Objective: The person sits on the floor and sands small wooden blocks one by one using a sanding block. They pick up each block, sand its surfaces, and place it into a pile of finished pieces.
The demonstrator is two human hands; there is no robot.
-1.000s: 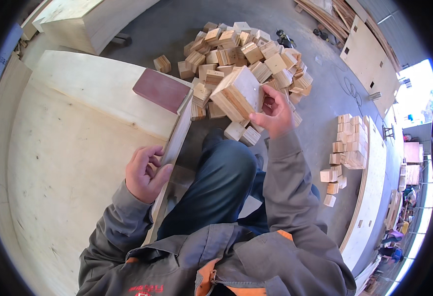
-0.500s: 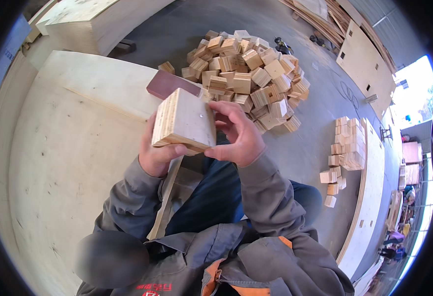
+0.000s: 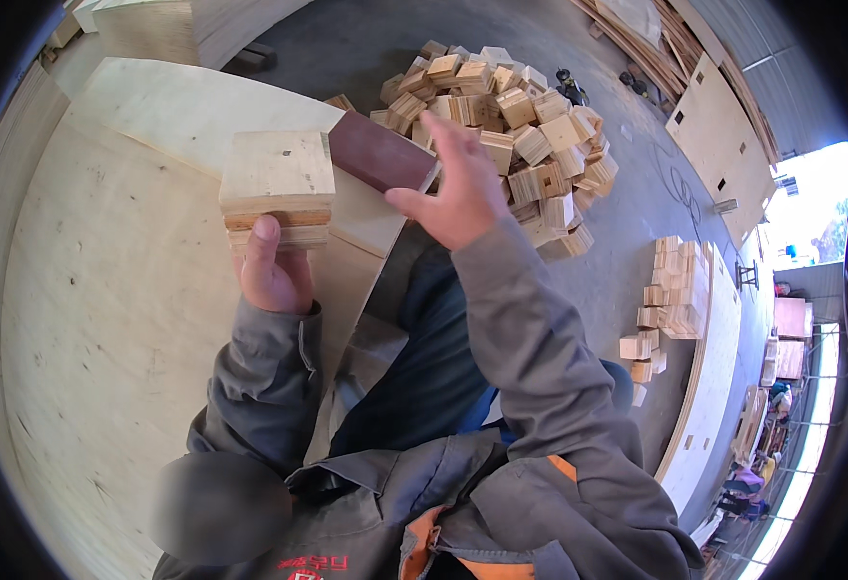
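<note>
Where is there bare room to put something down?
Bare: the broad pale plywood panel, left of the left hand and its square layered-wood block; grey floor between the heaped pale wooden blocks and the smaller wooden block stack. Crowded: the heap itself, and around the maroon rectangular block near the right hand.

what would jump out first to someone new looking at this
Probably the big pile of wooden blocks on the floor ahead, beyond the right hand. Next, likely the wooden block held up in the left hand over the pale board. The maroon block also stands out by its colour, lying at the board's far right corner, beside the open right hand.
</note>
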